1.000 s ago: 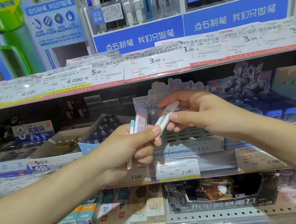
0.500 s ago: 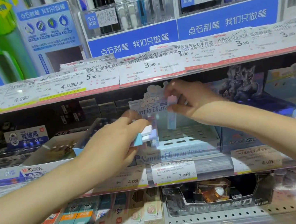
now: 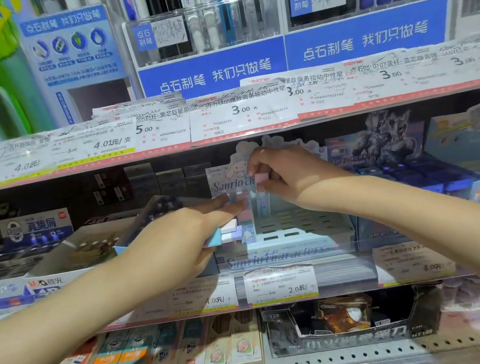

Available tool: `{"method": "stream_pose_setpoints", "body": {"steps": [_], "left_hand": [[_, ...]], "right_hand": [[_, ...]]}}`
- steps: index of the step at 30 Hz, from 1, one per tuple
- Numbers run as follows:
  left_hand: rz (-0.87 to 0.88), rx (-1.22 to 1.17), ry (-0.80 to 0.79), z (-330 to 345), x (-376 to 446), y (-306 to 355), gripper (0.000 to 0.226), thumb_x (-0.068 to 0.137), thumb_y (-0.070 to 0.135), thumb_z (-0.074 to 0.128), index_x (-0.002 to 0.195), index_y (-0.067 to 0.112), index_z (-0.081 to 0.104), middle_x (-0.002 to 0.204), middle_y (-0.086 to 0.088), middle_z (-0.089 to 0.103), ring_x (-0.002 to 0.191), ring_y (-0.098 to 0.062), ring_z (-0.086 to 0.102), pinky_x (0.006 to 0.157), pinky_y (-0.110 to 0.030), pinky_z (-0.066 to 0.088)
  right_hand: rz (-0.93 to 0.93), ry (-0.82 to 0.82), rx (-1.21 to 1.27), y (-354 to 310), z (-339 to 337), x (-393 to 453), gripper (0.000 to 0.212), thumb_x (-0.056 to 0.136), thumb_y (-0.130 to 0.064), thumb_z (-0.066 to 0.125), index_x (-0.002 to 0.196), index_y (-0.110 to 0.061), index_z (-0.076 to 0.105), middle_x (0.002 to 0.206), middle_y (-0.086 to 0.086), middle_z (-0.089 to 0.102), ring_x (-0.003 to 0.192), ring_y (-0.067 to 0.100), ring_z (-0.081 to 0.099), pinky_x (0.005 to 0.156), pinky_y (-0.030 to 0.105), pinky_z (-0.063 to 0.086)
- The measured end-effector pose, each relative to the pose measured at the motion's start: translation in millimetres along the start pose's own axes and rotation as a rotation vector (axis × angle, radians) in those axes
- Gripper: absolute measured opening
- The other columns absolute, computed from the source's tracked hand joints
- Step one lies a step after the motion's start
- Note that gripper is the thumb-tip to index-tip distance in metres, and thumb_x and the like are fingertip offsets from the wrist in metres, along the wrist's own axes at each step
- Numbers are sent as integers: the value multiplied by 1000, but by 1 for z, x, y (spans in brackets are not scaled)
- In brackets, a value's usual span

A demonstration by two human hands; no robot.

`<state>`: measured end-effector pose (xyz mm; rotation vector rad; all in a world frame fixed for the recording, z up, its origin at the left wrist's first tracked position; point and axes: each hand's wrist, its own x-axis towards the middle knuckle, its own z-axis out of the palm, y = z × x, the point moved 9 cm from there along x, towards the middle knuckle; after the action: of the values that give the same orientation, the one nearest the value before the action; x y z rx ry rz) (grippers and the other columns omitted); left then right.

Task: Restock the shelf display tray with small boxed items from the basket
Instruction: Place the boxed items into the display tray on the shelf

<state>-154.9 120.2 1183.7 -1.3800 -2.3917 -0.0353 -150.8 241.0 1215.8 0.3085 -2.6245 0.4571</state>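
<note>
Restocking barely begun: right hand [image 3: 289,175] pinches one box [image 3: 263,197] into the mostly empty tray [image 3: 300,235]; left hand [image 3: 177,245] clasps spare boxes [image 3: 227,232].

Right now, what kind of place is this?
Most likely a stationery shop aisle. Price tags line the shelf edges, pen displays stand above, and the right hand lowers a small boxed item into a slotted display tray.

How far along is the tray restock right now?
Early. A few boxes stand at the left of the slotted tray. The right hand is lowering one upright box into a slot; the left hand holds a small stack. Most slots look empty.
</note>
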Motion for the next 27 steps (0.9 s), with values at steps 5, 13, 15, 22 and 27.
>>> {"method": "stream_pose_setpoints", "body": {"steps": [5, 13, 15, 22, 27], "left_hand": [[-3, -14, -10, -1, 0, -1, 71, 85, 17, 51, 142, 47, 21, 101, -6, 70, 85, -26, 64, 69, -39, 52], [-37, 23, -42, -3, 0, 1, 69, 86, 17, 48, 141, 49, 21, 111, -2, 68, 62, -20, 49, 56, -27, 37], [-45, 29, -58, -2, 0, 0, 68, 87, 17, 47, 141, 49, 21, 109, -2, 68, 56, -15, 39, 55, -27, 35], [-24, 32, -65, -5, -1, 3, 68, 85, 14, 50, 140, 47, 28, 111, 1, 69, 49, -12, 41, 49, -27, 32], [5, 38, -43, -12, -2, 9, 66, 85, 12, 51, 138, 46, 32, 129, 9, 60, 68, -21, 60, 47, -20, 28]], "right_hand": [[35, -26, -62, 0, 0, 1, 17, 89, -8, 50, 106, -12, 51, 95, -4, 50, 81, 10, 48, 73, 19, 34], [-34, 29, -156, -9, -1, -4, 20, 85, -6, 51, 96, -8, 67, 108, 10, 58, 96, 24, 56, 78, 27, 40], [-19, 41, -162, -9, -5, -5, 28, 83, -4, 48, 99, -10, 70, 113, 7, 58, 101, 24, 54, 78, 25, 39], [-26, 18, -238, -10, -8, -4, 31, 77, 4, 46, 88, -7, 73, 100, 15, 66, 94, 34, 57, 78, 42, 50], [-4, -61, -185, -10, -10, -6, 37, 76, 8, 40, 94, -2, 71, 101, 20, 67, 97, 33, 59, 86, 40, 48]]}}
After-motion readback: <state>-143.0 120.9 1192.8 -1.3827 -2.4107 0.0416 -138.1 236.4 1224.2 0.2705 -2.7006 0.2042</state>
